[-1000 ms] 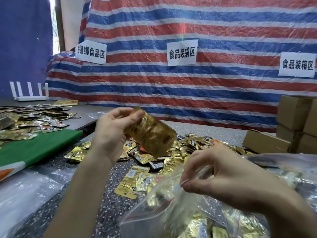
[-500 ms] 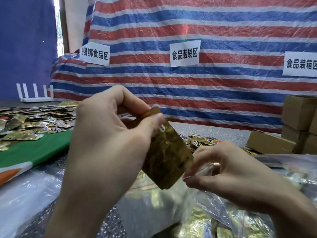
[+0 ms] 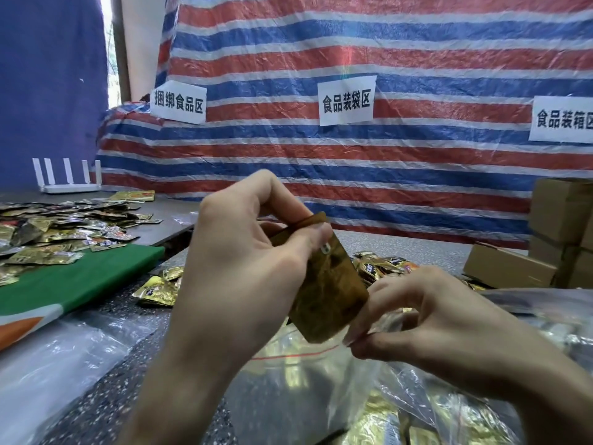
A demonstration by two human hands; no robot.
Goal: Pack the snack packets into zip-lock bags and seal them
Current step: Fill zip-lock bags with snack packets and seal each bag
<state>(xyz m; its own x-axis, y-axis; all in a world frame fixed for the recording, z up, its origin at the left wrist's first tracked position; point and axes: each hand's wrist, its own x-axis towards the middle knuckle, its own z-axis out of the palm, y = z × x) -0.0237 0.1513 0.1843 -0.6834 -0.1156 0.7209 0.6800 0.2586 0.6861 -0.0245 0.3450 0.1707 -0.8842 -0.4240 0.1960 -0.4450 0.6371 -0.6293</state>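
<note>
**anon:** how far along?

**me:** mid-fill, I'd say. Left hand (image 3: pixel 244 268) pinches 1 gold packet (image 3: pixel 330 300) right over the zip-lock bag (image 3: pixel 305 374), and right hand (image 3: pixel 433 319) pinches its rim open. Loose pile (image 3: pixel 382 268) waits behind. This bag's not sealed yet.

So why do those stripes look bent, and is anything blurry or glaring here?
Head view: the wide-angle lens bows the striped tarp, which shows soft glare; the left hand and gold packet, close up, look soft; the zip-lock bag glints with reflections; daylight blows out the gap upper left.
</note>
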